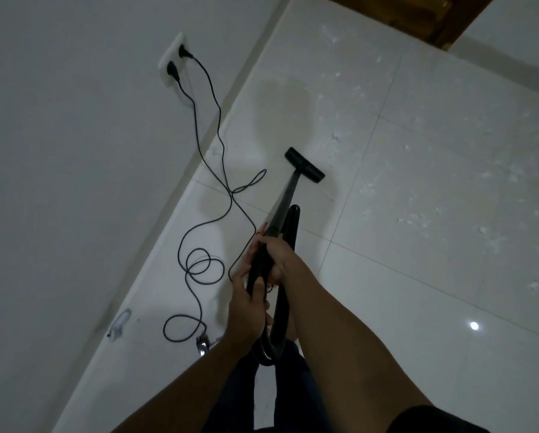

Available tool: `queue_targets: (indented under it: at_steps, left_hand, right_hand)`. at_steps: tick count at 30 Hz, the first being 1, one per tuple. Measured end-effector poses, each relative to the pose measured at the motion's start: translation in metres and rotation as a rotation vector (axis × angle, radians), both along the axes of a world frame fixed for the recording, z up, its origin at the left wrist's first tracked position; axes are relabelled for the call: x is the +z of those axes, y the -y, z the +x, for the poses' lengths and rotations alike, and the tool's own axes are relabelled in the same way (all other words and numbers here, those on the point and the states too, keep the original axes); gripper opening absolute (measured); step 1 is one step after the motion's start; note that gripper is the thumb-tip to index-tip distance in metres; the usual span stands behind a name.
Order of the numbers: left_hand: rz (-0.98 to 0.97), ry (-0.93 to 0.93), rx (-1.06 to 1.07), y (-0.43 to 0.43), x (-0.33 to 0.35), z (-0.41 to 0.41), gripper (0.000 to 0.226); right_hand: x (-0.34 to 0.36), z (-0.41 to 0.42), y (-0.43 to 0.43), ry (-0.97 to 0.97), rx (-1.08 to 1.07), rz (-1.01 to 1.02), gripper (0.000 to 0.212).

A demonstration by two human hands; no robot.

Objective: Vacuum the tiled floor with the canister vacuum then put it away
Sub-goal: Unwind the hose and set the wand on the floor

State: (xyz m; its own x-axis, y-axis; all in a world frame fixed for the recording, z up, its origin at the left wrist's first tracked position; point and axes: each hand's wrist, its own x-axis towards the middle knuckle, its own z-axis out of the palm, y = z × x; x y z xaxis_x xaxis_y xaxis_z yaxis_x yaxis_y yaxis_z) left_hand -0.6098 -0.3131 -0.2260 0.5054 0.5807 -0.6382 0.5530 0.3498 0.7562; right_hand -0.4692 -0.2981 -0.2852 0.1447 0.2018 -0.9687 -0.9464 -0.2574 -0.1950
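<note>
A black vacuum wand (285, 201) slants from my hands down to its flat black floor nozzle (304, 165), which rests on the glossy white tiled floor (434, 251). My right hand (276, 256) grips the wand higher up. My left hand (249, 307) holds the curved black handle just below it. The ribbed hose (266, 351) loops down by my legs. The canister itself is hidden from view. White crumbs and specks (418, 218) lie scattered over the tiles right of the nozzle.
Two black plugs sit in a white wall socket (176, 62) on the grey wall at left. Their cables (199, 267) trail and coil across the floor left of the wand. A small pale object (119, 326) lies by the skirting. A dark wooden door (418, 17) stands at the top.
</note>
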Motion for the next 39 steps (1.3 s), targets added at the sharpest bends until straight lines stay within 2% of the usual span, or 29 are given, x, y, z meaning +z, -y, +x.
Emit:
queue_targets:
  at_steps: [4, 6, 10, 13, 17, 19, 22, 23, 26, 30, 33, 39]
  left_hand:
    - [-0.072, 0.007, -0.113, -0.004, -0.004, -0.003, 0.03]
    - [-0.113, 0.032, -0.123, -0.003, -0.009, -0.007, 0.03]
    - [-0.2, 0.108, -0.121, 0.007, -0.008, -0.017, 0.046]
    - [-0.114, 0.08, -0.141, 0.009, -0.01, -0.02, 0.043]
    - [-0.148, 0.05, -0.16, 0.01, -0.013, -0.017, 0.042]
    - [-0.155, 0.05, -0.153, 0.007, -0.013, -0.008, 0.044]
    - [-0.18, 0.088, -0.134, -0.004, -0.009, 0.011, 0.043]
    - [-0.182, 0.091, -0.119, -0.008, -0.007, 0.017, 0.041]
    - [-0.182, 0.117, -0.07, -0.02, 0.002, 0.031, 0.033]
    - [-0.167, 0.154, -0.095, -0.031, 0.004, 0.045, 0.037]
    - [-0.158, 0.118, -0.116, -0.031, -0.001, 0.059, 0.037]
    - [-0.057, 0.066, -0.135, -0.033, -0.002, 0.108, 0.036]
  right_hand:
    - [0.0, -0.006, 0.015, 0.124, 0.011, -0.024, 0.065]
    - [-0.009, -0.005, 0.017, 0.196, 0.071, -0.065, 0.072]
    - [-0.015, -0.009, 0.018, 0.29, 0.186, -0.137, 0.067]
    - [-0.026, -0.016, 0.017, 0.349, 0.308, -0.184, 0.068]
    - [-0.028, -0.016, 0.017, 0.365, 0.351, -0.178, 0.067]
    - [-0.031, -0.006, 0.014, 0.374, 0.364, -0.181, 0.06]
    - [-0.026, 0.017, 0.003, 0.358, 0.361, -0.198, 0.036]
    - [-0.022, 0.026, -0.002, 0.361, 0.363, -0.202, 0.036]
    - [-0.016, 0.053, -0.013, 0.408, 0.43, -0.219, 0.043]
    - [-0.016, 0.078, -0.019, 0.438, 0.473, -0.213, 0.046]
    - [-0.023, 0.091, -0.025, 0.411, 0.454, -0.213, 0.052]
    - [-0.026, 0.134, -0.029, 0.373, 0.377, -0.177, 0.051]
